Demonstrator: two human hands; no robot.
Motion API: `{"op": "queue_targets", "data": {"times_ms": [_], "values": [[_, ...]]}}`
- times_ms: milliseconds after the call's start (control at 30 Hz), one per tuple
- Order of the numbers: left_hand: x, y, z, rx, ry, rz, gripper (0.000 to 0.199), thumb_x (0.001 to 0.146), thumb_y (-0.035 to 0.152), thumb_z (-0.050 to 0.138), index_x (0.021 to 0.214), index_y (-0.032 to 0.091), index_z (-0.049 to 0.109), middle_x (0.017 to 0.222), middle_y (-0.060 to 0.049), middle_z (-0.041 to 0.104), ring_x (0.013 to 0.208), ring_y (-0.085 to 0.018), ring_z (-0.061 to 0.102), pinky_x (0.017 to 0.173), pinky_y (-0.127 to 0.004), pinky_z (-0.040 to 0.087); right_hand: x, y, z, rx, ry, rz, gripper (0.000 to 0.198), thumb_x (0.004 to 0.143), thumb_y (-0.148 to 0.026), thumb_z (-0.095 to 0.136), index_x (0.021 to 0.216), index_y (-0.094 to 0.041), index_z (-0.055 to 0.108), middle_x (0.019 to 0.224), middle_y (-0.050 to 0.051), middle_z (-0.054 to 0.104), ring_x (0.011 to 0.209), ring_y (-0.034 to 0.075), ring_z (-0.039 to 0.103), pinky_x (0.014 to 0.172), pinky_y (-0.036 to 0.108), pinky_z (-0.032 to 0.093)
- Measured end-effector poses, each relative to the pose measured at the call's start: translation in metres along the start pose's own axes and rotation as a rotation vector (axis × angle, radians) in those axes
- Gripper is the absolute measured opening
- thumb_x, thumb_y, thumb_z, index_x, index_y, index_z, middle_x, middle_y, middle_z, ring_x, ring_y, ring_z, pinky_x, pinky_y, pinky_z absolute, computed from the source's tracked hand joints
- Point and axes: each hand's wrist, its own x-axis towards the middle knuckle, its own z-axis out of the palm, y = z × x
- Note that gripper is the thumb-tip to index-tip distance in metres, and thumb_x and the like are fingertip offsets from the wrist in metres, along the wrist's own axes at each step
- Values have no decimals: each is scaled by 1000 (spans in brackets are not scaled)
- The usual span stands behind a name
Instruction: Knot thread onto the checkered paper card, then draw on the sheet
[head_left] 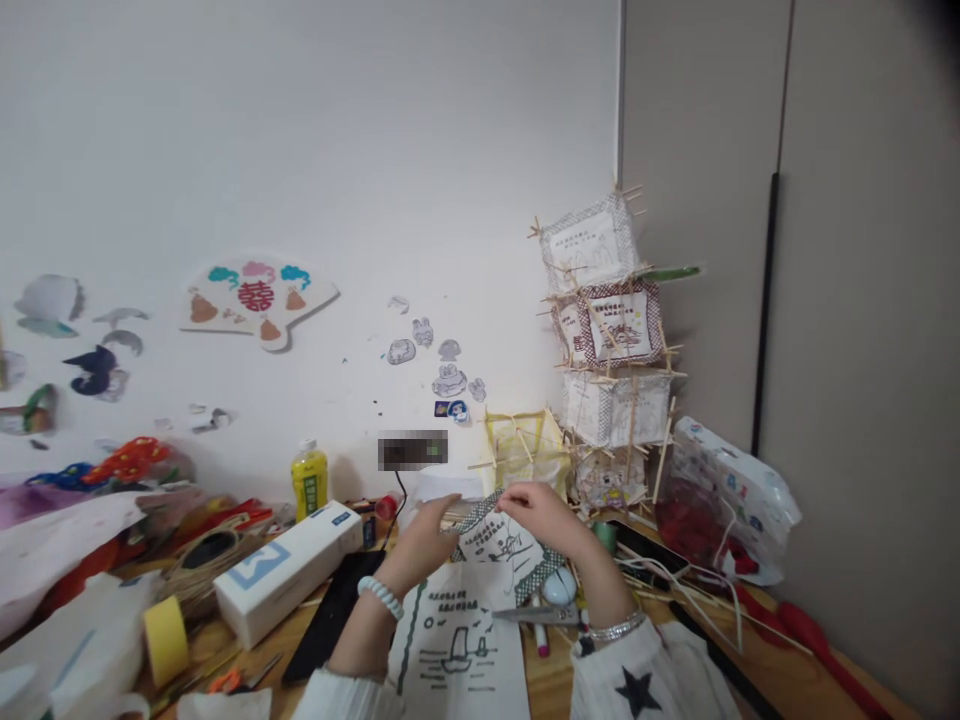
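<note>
Low in the middle of the frame, the left hand (421,545) and the right hand (546,518) both pinch the top edge of a small printed paper panel (496,545) with a patterned border, fingers curled closed on it, holding it tilted above the table (757,672). Below it lies a larger printed sheet (461,640), with scissors (534,613) just to its right. A white box (281,570) and a roll of yellow tape (166,640) lie to the left. A stack of paper lanterns (611,350) rises behind, right of centre.
</note>
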Motion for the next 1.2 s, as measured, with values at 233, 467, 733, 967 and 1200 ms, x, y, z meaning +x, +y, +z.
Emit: {"op": "queue_targets", "data": {"times_ms": [233,467,733,967,1200], "values": [[8,14,29,-550,-138,-52,26,67,18,51,87,11,65,63,-1,61,55,-12,53,52,-22,39,0,-1,2,69,44,-25,21,77,-26,48,70,-15,64,63,0,58,62,13,50,58,23,35],[13,0,25,-622,-94,-217,41,64,53,57,54,14,53,38,8,34,34,-5,27,36,-19,18,2,5,-3,327,196,69,19,74,-26,49,68,-15,63,70,1,62,69,15,54,65,25,39],[11,-1,24,-759,-64,-189,39,63,53,55,60,16,44,66,-3,63,29,-2,33,32,-18,15,4,7,4,731,285,189,18,69,-29,50,60,-15,58,63,0,60,42,6,38,43,21,31],[11,3,23,-674,-46,-217,29,65,42,59,64,13,56,34,6,44,28,-5,33,35,-18,17,5,6,5,742,289,202,18,67,-26,49,61,-13,61,69,4,64,42,6,39,42,20,32],[4,8,19,-768,-237,-261,46,67,54,55,82,10,60,82,-11,67,35,-3,40,35,-18,15,4,3,8,690,241,190,20,70,-29,50,63,-14,60,70,2,64,42,5,39,42,19,31]]}}
